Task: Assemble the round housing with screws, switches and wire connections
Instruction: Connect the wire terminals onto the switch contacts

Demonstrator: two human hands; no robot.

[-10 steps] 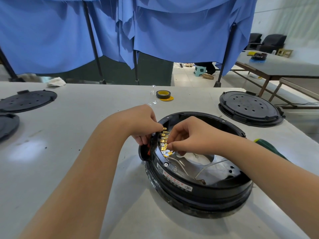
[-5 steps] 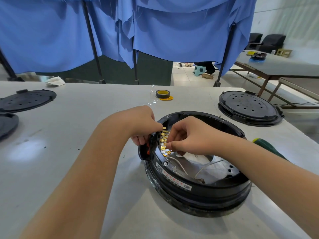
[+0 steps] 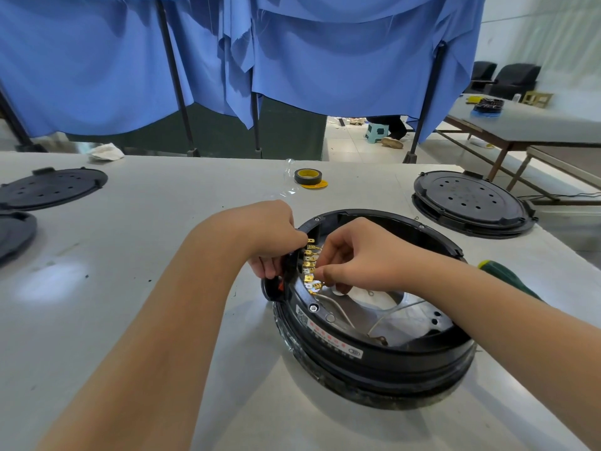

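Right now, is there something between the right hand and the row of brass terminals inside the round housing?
Nothing visible. The right hand is already at the brass terminals on the round housing's inner wall, while the left hand grips the rim beside them.

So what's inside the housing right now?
Inside the housing: a row of brass terminals on the left wall, a metal plate with a central hole, and white wires. The right hand covers whatever it pinches at the terminals.
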